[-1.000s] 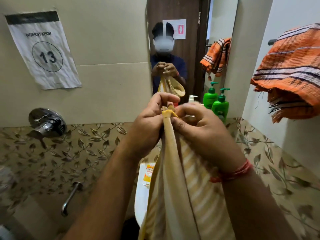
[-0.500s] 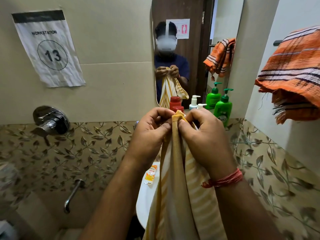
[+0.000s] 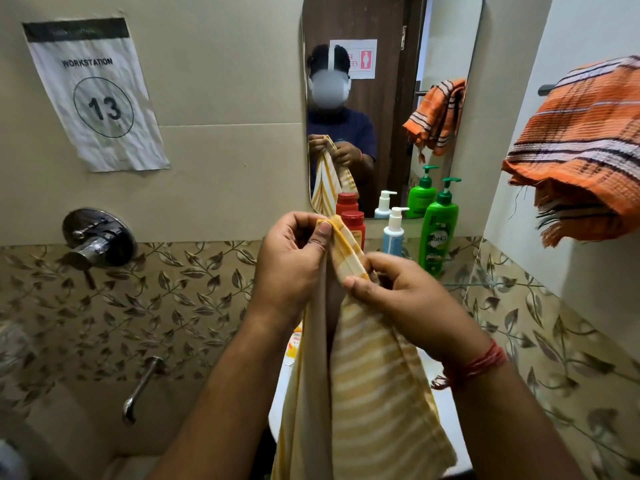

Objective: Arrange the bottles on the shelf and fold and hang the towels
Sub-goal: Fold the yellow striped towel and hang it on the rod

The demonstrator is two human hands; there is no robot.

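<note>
Step in hand: towel folding. Yellow striped towel point(image 3: 374, 382) hangs over the basin, top edge pinched by left hand point(image 3: 294, 268) and right hand point(image 3: 398, 299), close together. Next, likely: match corners, then hang beside orange towel point(image 3: 581, 147).

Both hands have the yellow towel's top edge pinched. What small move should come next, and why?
Probably draw the hands apart to pull the edge taut. The left hand pinches one corner of the towel, the right hand pinches lower along the same edge, and the cloth hangs bunched between them, so it likely needs spreading before a neat fold.
</note>
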